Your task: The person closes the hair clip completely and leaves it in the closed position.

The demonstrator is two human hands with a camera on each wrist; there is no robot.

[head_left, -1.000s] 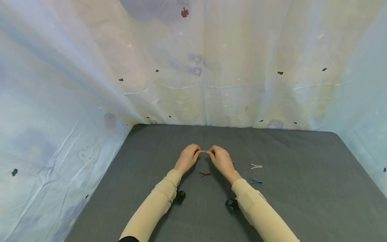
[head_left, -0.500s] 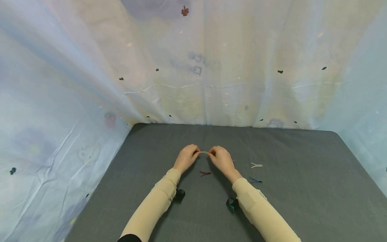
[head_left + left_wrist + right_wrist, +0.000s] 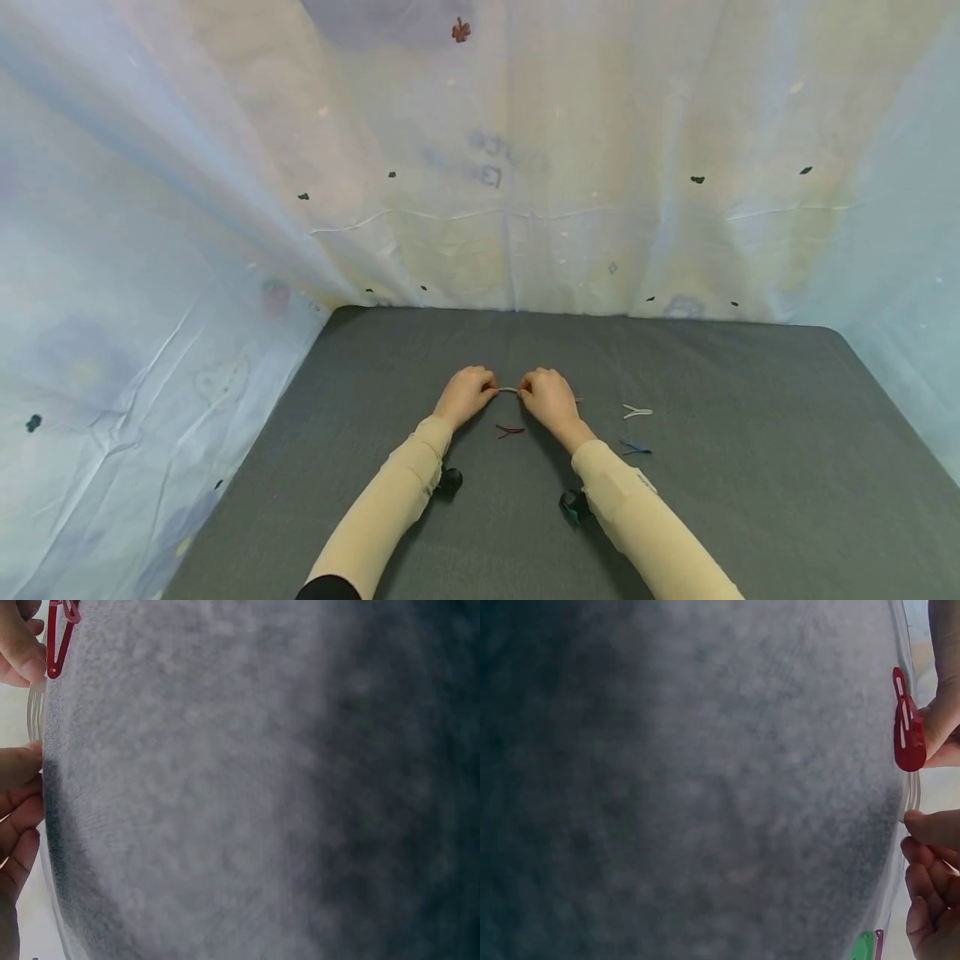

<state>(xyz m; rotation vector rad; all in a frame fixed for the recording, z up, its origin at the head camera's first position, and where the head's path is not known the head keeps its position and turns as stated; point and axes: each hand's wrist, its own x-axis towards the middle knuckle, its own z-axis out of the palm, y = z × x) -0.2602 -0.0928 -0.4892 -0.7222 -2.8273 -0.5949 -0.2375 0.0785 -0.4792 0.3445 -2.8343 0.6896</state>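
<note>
The left hand and right hand pinch opposite ends of a pale hair clip, fingers nearly together, toward the tabletop's far edge. Apparent step: flexing; next calls for even pressure.

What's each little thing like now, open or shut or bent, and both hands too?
Thin, pale slotted strip: bowed, ends hidden by fingers.
Left hand: pinching one end.
Right hand: pinching the other.
Slim red forked clip: open, on the dark grey tabletop.
Slim white forked clip: open, lying there too.
Slim blue forked clip: open, same.
Rounded green piece: cut off, can't tell.
Narrow pinkish piece: cut off, can't tell.
</note>
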